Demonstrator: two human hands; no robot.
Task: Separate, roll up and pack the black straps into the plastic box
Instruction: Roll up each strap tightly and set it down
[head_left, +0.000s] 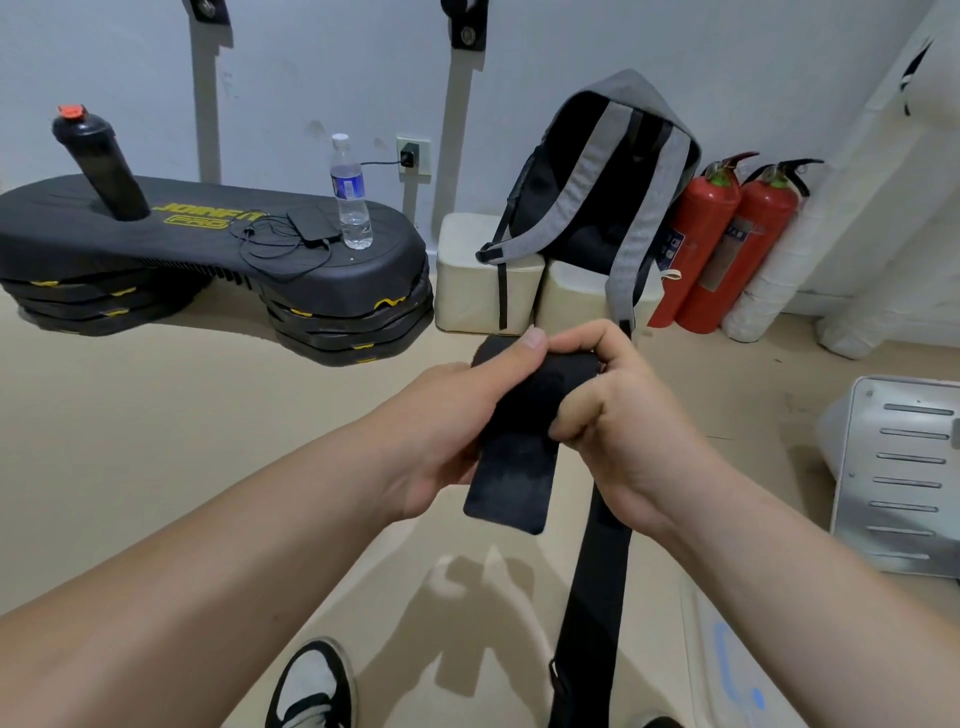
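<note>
Beige floor (156, 441), backpack (597, 197) behind. Left hand (457, 415) and right hand (618, 410), fingers curled, grip black strap (519, 415) roll (tail hangs floorward).

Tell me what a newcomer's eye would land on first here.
Dead centre, the left hand and right hand grip a partly rolled black strap, its tail hanging toward the floor. Behind, a grey backpack stands against the wall, two red fire extinguishers to its right.
</note>
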